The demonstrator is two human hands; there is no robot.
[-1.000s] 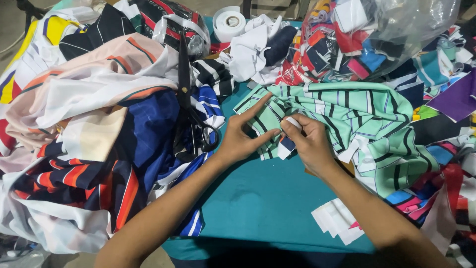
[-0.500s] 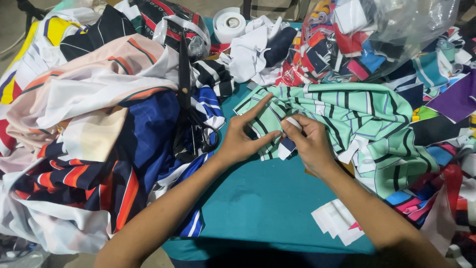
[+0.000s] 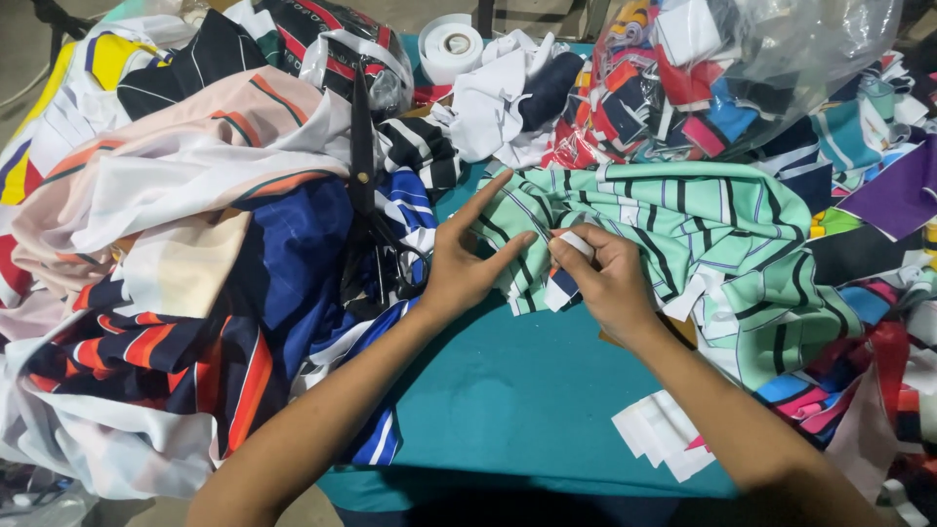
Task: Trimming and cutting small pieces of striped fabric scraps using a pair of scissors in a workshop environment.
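Note:
A light green fabric with black and white stripes (image 3: pixel 683 229) lies bunched on the teal table (image 3: pixel 508 400). My left hand (image 3: pixel 467 262) rests flat on its left edge, fingers spread and pressing it down. My right hand (image 3: pixel 603 276) pinches a small white fabric strip (image 3: pixel 576 244) against the green fabric's edge, with a bit of dark blue cloth just under the fingers.
Black scissors (image 3: pixel 366 195) lie on a heap of blue, white and orange garments (image 3: pixel 176 293) at the left. A white tape roll (image 3: pixel 451 44) sits at the back. A clear bag of colourful scraps (image 3: pixel 742 78) is back right. White cut pieces (image 3: pixel 664 434) lie near the front edge.

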